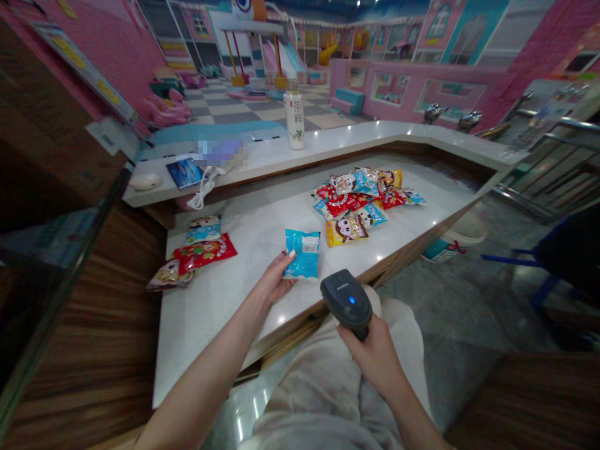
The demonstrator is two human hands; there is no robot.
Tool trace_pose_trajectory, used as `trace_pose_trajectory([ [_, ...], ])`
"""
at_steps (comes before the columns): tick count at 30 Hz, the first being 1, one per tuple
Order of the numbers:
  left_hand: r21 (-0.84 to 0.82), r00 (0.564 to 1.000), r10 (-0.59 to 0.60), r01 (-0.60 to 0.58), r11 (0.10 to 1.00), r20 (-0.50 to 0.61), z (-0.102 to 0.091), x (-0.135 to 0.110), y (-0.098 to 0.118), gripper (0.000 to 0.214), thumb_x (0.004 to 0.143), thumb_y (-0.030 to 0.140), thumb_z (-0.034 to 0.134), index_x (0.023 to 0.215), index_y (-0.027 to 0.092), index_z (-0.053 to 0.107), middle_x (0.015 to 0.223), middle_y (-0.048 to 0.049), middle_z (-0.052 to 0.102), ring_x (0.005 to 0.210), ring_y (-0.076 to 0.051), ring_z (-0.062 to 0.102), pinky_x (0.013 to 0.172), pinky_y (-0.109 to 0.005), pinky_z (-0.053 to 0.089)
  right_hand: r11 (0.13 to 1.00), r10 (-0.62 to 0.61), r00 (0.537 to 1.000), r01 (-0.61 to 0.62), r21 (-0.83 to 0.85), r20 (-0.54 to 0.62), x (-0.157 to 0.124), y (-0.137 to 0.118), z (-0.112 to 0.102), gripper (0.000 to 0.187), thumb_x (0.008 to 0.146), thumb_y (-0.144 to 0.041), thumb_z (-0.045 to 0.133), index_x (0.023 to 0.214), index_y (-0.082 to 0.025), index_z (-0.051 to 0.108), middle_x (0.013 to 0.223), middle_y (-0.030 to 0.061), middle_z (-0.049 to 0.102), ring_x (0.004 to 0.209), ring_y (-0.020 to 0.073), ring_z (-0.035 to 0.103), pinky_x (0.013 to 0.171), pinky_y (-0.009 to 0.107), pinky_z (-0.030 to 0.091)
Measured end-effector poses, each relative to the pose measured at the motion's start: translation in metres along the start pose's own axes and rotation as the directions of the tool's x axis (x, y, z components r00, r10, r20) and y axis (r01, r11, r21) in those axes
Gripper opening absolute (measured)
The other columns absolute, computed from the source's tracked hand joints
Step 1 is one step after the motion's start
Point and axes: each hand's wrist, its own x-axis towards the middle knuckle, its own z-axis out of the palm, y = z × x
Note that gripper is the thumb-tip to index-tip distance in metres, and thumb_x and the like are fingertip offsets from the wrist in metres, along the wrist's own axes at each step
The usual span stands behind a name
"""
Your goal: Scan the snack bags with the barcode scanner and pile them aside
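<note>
Between the thumb and fingers of my left hand (pixel 276 278) is a blue snack packet (pixel 304 259), held over the counter with its barcode side facing up. My right hand (pixel 372 350) is wrapped round the handle of a black barcode scanner (pixel 345 297), whose blue light is lit. The scanner's head is just to the right of and below the packet, apart from it. A pile of red, blue and yellow snack packets (pixel 347 201) lies further back on the right. Several more packets, a red snack packet (pixel 206 253) among them, lie at the left end.
A raised white ledge (pixel 262 156) runs along the back of the counter (pixel 253 219). On it stand a white bottle (pixel 295 119), a white mouse (pixel 145 182), a blue card (pixel 184 173) and a white cable (pixel 206 187). A white bucket (pixel 462 237) is on the floor at right.
</note>
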Motion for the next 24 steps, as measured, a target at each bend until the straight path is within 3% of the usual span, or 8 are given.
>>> trace_pose_trajectory([
  [3,0.025,0.999,0.023,-0.023,0.999,0.028,0.0016,-0.0015,0.001,0.031,0.082,0.017,0.076,0.111,0.012,0.068,0.105,-0.0105,0.077,0.079,-0.017,0.075,0.08,-0.028,0.061,0.999,-0.017,1.0,0.017,0.045,0.011,0.0044,0.0015,0.0061,0.024,0.08,-0.024,0.064,0.1,-0.015,0.074,0.091,0.0071,0.079,0.083,0.026,0.073,0.074,0.029,0.056],
  [15,0.066,0.999,0.025,-0.028,0.997,0.045,0.0027,-0.0007,-0.0003,0.031,0.08,0.016,0.075,0.109,0.01,0.069,0.105,-0.0134,0.077,0.077,-0.019,0.075,0.072,-0.027,0.061,1.0,-0.004,1.0,0.003,0.028,0.021,0.0039,-0.0049,0.0064,0.023,0.082,-0.023,0.063,0.1,-0.014,0.074,0.083,0.0072,0.077,0.079,0.0266,0.072,0.07,0.03,0.056],
  [24,0.078,0.999,0.005,-0.009,0.997,0.053,0.0032,-0.0004,0.002,0.032,0.082,0.019,0.075,0.112,0.01,0.069,0.104,-0.0131,0.077,0.08,-0.018,0.075,0.078,-0.028,0.061,0.999,-0.017,1.0,0.016,0.038,0.008,0.0042,-0.0027,0.0062,0.024,0.08,-0.024,0.064,0.1,-0.014,0.075,0.087,0.0064,0.078,0.08,0.0248,0.072,0.073,0.028,0.055],
])
